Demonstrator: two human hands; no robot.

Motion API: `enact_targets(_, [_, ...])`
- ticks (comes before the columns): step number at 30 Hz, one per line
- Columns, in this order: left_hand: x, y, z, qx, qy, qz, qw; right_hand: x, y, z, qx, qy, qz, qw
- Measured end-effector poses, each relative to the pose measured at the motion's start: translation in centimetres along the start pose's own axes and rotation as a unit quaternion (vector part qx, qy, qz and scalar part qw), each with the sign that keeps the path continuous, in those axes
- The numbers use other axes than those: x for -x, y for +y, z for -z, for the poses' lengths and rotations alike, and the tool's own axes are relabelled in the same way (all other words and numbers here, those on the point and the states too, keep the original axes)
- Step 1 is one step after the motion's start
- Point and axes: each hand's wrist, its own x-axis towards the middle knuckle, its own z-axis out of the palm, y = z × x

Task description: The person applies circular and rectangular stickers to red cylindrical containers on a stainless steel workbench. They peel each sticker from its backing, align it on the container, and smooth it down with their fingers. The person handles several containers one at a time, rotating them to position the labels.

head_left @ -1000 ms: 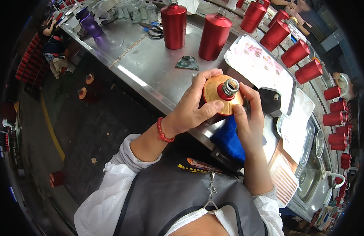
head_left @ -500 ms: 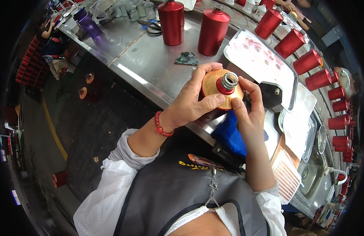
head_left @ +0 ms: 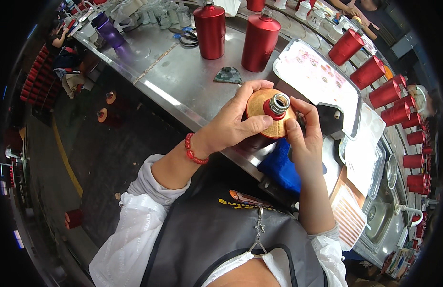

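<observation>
A red bottle with a round gold top (head_left: 279, 127) and a bare threaded glass neck (head_left: 279, 103) is between my hands, at the edge of the metal table. My left hand (head_left: 235, 117), with a red bead bracelet on its wrist, wraps the bottle's left side, its thumb lying on the gold top. My right hand (head_left: 305, 131) pinches the right rim of the gold top between thumb and fingers. The lower body of the bottle is mostly hidden by my hands. Beyond it, two red bottles (head_left: 260, 40) stand upright, near a dark green half-round piece (head_left: 227, 75).
A white tray (head_left: 302, 64) with pinkish marks lies right of the bottles. Blue cloth (head_left: 281, 165) and a black box (head_left: 329, 117) are by my right hand. Scissors (head_left: 189, 39) and a purple bottle (head_left: 108, 29) lie farther left. Several red bottles (head_left: 367, 71) line the right-hand conveyor; a sink (head_left: 378, 217) is below.
The red bottles along the conveyor have shifted toward the near right. The held bottle has tilted slightly; both hands keep nearly the same grip.
</observation>
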Motion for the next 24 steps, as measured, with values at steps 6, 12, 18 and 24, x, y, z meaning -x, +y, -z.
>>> enact_targets(6, [0.0, 0.1, 0.0, -0.041, 0.002, -0.002, 0.999, -0.1, -0.1, 0.0, 0.044, -0.002, 0.024, 0.999])
enact_targets(12, [0.0, 0.3, 0.7, 0.040, -0.023, 0.015, 0.999, -0.2, -0.9, 0.0, 0.008, -0.010, -0.012, 1.000])
enact_targets(18, [0.2, -0.7, 1.2, -0.017, -0.038, -0.027, 0.999, -0.7, -0.5, 0.1, 0.065, -0.008, 0.033, 0.997])
enact_targets(24, [-0.2, -1.0, 1.0, -0.020, 0.033, -0.121, 0.992, -1.0, -2.1, -1.0, 0.166, -0.013, 0.066, 0.984])
